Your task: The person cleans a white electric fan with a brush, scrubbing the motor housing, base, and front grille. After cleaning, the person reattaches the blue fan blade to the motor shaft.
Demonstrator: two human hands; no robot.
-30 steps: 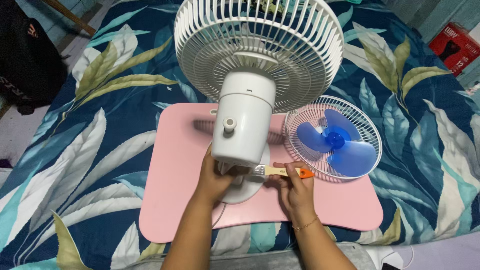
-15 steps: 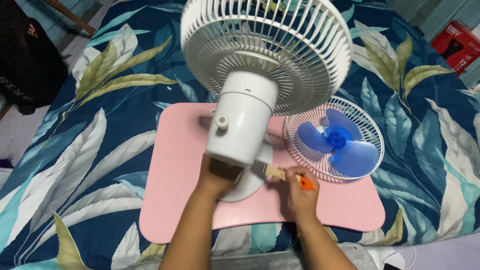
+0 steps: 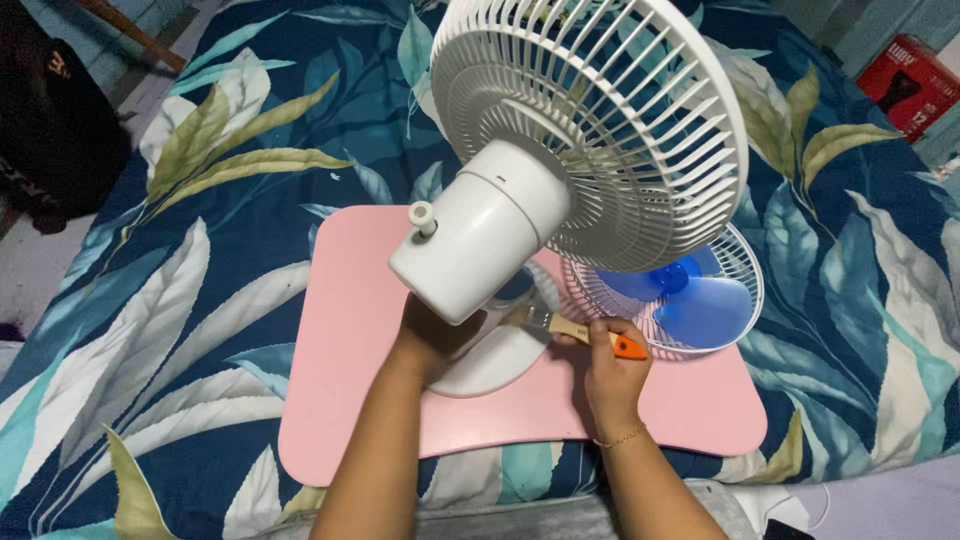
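A white table fan (image 3: 480, 240) stands on a pink board (image 3: 350, 300), turned with its rear grille (image 3: 620, 130) to the right. My left hand (image 3: 430, 335) grips the fan's neck below the motor housing, above the round base (image 3: 495, 365). My right hand (image 3: 610, 365) holds a small paintbrush (image 3: 575, 330) with a wooden handle and orange end. Its bristles touch the neck area of the fan. A loose front grille (image 3: 740, 300) with blue fan blades (image 3: 690, 300) on it lies on the board behind the brush.
The board rests on a bed cover (image 3: 200, 250) printed with blue and cream leaves. A red box (image 3: 915, 85) sits at the upper right. A black bag (image 3: 45, 130) lies at the far left beside the bed.
The fan has swivelled so its motor housing points left toward me and the grille faces right. The view has come closer. Both hands keep their hold.
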